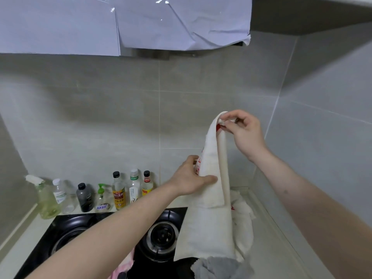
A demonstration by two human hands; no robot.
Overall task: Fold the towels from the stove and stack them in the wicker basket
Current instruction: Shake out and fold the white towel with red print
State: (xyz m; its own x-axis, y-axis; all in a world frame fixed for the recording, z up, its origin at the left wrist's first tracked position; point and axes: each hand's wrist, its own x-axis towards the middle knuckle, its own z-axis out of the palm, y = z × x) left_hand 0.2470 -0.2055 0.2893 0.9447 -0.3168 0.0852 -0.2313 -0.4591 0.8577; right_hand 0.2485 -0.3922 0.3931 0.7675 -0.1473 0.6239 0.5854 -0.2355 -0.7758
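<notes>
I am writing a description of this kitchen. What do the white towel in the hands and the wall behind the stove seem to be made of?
White towel: likely soft woven cotton, matte; it drapes limply and creases. Wall: probably glazed ceramic tile, grey, faintly glossy, with straight grout lines.

— What colours are the towels?
— The held towel (pixel 211 190) is cream-white with red print; a grey towel (pixel 219 267) and a pink towel (pixel 122 268) lie at the black stove's (pixel 66 222) front edge.

The grey towel (pixel 219 267) and pink cloth (pixel 122 266) are cut off by the bottom edge; bottle labels are unreadable.
</notes>
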